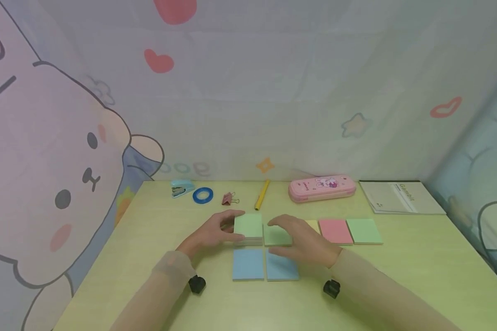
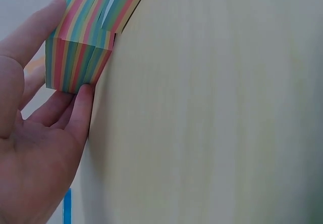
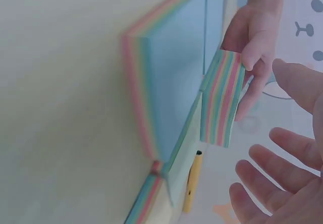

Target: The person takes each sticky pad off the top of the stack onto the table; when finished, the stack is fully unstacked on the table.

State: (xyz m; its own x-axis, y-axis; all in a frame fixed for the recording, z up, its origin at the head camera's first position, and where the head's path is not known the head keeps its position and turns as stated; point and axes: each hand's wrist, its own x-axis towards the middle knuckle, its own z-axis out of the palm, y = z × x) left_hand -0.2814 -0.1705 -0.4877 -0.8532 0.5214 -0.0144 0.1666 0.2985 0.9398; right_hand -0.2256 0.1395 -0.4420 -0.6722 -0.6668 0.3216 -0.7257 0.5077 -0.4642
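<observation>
our left hand point(image 1: 209, 234) holds a striped paper block point(image 1: 248, 226). our right hand point(image 1: 304, 241) hovers wide beside it. far past that hand lies a book point(image 1: 401, 197) reading "gambit".

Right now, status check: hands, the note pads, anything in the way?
Left hand grips the striped sticky-note stack. Right hand open, hovering over the neighbouring green pad. Two blue pads near the wrists; nothing blocking.

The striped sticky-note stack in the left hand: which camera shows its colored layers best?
The left wrist view: the stack fills the frame's corner, its rainbow edge sharp, the left hand gripping it. The right wrist view shows it farther off; the head view shows only its green top.
</observation>
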